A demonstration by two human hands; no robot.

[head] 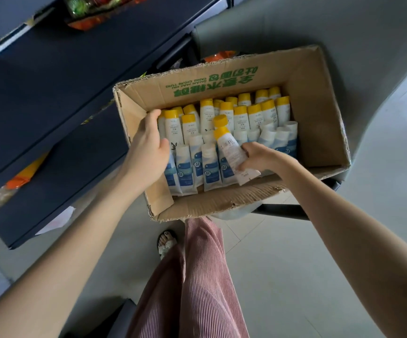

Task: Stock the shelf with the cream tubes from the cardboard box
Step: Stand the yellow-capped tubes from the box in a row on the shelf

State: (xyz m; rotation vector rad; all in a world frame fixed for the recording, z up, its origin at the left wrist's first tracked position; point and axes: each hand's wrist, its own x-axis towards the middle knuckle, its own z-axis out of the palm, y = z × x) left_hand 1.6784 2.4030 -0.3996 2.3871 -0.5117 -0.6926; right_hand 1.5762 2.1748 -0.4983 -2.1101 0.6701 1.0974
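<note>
An open cardboard box [319, 118] with green print holds several white and blue cream tubes [253, 113] with yellow caps, lying in rows. My right hand [258, 158] is closed around one cream tube [229, 147], lifted at a tilt above the others, cap pointing away. My left hand [150, 142] reaches into the box's left side with fingers apart, its fingertips at the caps of the leftmost tubes; it holds nothing. The dark blue shelf [51, 93] stands left of the box.
The shelf boards carry orange snack packets [92, 13] at the top and another orange packet [24, 175] lower left. The box rests on a dark-framed stand [283, 211]. My striped pink trouser leg [197, 276] and a sandalled foot [166, 242] are below, on a grey tiled floor.
</note>
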